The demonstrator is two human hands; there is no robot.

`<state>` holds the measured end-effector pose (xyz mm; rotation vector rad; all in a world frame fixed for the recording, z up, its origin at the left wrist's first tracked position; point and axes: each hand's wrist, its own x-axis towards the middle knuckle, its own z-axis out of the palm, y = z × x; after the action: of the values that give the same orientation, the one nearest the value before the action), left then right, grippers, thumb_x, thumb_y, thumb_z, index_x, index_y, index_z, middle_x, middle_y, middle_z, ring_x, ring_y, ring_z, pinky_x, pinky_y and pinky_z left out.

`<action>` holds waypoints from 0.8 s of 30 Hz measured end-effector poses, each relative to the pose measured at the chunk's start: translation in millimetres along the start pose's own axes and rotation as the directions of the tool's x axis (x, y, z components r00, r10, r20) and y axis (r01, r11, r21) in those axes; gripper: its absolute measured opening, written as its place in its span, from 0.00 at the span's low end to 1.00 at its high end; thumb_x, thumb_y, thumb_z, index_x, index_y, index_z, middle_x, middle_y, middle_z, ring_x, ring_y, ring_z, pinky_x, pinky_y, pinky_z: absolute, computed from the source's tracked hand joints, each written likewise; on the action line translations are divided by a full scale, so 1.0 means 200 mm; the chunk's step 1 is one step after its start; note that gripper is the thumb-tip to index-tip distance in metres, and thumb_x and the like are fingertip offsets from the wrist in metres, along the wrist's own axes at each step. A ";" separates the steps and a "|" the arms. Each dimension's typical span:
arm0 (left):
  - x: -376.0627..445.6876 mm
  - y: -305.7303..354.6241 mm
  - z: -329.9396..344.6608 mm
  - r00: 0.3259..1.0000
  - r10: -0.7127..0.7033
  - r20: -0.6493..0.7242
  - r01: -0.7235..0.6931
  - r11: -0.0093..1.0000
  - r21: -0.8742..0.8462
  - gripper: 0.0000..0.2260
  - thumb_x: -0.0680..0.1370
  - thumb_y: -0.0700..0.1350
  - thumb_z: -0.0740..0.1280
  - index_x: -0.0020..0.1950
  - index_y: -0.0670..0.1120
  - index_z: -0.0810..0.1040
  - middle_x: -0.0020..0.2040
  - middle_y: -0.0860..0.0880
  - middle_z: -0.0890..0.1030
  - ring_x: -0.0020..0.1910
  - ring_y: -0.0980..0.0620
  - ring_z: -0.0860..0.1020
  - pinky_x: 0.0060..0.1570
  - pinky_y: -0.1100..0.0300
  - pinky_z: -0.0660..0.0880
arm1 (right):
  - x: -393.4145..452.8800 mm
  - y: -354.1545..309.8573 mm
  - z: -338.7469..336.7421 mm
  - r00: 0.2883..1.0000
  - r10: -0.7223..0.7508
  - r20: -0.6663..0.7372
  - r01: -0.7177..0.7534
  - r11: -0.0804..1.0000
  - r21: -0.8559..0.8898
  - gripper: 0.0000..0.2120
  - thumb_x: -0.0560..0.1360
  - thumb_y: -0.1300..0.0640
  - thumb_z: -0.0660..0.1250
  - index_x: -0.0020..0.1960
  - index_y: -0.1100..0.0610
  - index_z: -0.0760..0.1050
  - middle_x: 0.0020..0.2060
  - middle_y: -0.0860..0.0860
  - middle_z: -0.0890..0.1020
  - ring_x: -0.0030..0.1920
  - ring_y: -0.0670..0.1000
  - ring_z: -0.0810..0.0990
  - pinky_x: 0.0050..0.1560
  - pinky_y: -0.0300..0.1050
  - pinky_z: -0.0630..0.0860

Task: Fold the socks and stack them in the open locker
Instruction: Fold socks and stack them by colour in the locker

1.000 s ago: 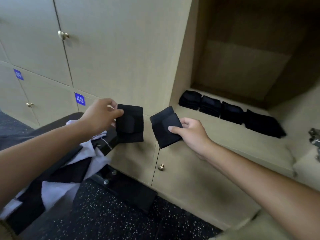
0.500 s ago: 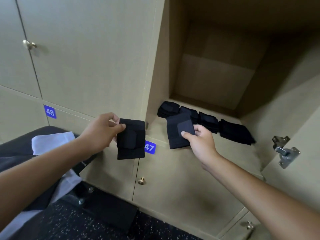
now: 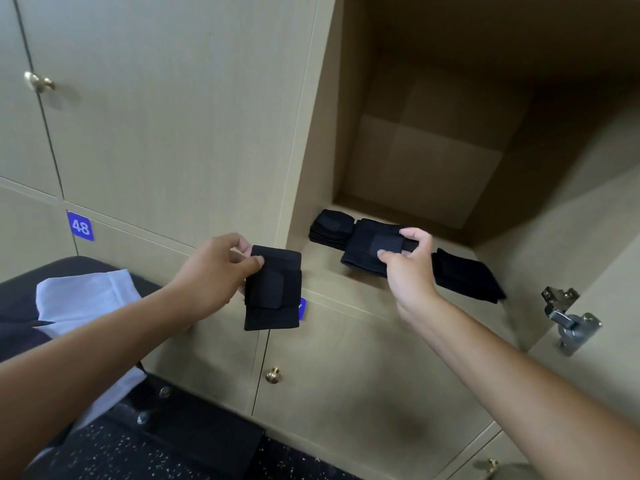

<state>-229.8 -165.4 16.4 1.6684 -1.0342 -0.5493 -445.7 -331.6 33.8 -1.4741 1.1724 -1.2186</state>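
The blue label (image 3: 302, 308) is mostly covered by the held sock (image 3: 272, 292); its number cannot be read.

Held sock (image 3: 272, 292): black, folded, outside locker.
Second sock (image 3: 372, 249): black, folded, over stacked socks (image 3: 330, 225).
Open locker (image 3: 433, 168): beige.

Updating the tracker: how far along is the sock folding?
Done: folded black socks already sit in a row on the open locker shelf. In hand: the right hand holds a folded sock over that row; the left hand holds another folded sock outside. Left: placing both.
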 end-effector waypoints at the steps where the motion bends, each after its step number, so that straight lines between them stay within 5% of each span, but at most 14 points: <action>1: 0.00 0.00 0.00 1.000 -0.001 0.002 0.001 1.000 -0.001 0.10 0.83 0.44 0.67 0.45 0.42 0.71 0.35 0.46 0.82 0.33 0.48 0.75 0.29 0.59 0.66 | 0.03 -0.01 0.01 1.000 -0.010 -0.005 0.010 1.000 -0.018 0.19 0.78 0.66 0.66 0.63 0.49 0.70 0.50 0.51 0.77 0.42 0.45 0.74 0.36 0.38 0.68; 5: 0.02 -0.01 0.02 1.000 -0.004 0.017 0.004 1.000 0.005 0.10 0.83 0.45 0.67 0.45 0.42 0.71 0.37 0.44 0.83 0.32 0.49 0.75 0.31 0.58 0.66 | 0.18 0.00 0.09 0.999 -0.004 0.038 0.005 1.000 -0.030 0.18 0.78 0.68 0.65 0.63 0.51 0.76 0.57 0.51 0.78 0.55 0.51 0.77 0.49 0.39 0.74; 8: 0.02 -0.03 0.03 1.000 -0.007 0.030 0.006 1.000 0.022 0.10 0.82 0.45 0.67 0.46 0.42 0.71 0.37 0.46 0.84 0.31 0.52 0.76 0.32 0.57 0.67 | 0.32 -0.01 0.17 0.997 0.063 0.049 -0.063 0.998 -0.006 0.16 0.80 0.66 0.64 0.63 0.52 0.78 0.65 0.54 0.77 0.65 0.55 0.76 0.66 0.51 0.76; 14: 0.03 -0.04 0.04 0.999 0.000 0.047 -0.001 0.999 0.032 0.10 0.83 0.45 0.67 0.45 0.43 0.71 0.40 0.42 0.84 0.27 0.57 0.76 0.32 0.57 0.67 | 0.53 -0.03 0.30 0.990 0.050 0.133 -0.045 0.998 -0.046 0.16 0.79 0.69 0.61 0.56 0.53 0.81 0.52 0.54 0.82 0.52 0.54 0.81 0.62 0.57 0.79; 20: 0.04 -0.07 0.03 0.999 -0.015 0.048 0.013 0.999 0.039 0.10 0.82 0.45 0.67 0.44 0.43 0.71 0.36 0.46 0.83 0.27 0.57 0.76 0.31 0.60 0.68 | 0.66 -0.02 0.38 0.995 0.058 0.085 -0.045 0.989 -0.143 0.14 0.79 0.68 0.65 0.51 0.50 0.81 0.56 0.55 0.82 0.56 0.54 0.81 0.60 0.52 0.81; 24: 0.05 -0.08 0.01 0.998 -0.029 0.052 0.027 0.999 0.035 0.10 0.82 0.45 0.67 0.44 0.43 0.71 0.35 0.47 0.83 0.28 0.56 0.76 0.32 0.58 0.68 | 0.72 0.00 0.39 0.989 0.103 0.105 -0.085 0.983 -0.166 0.14 0.79 0.69 0.66 0.57 0.55 0.82 0.57 0.56 0.81 0.57 0.53 0.81 0.60 0.50 0.81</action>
<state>-219.8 -174.3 1.3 1.7089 -1.0647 -0.5998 -357.3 -469.2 47.3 -1.5662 1.2724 -0.9820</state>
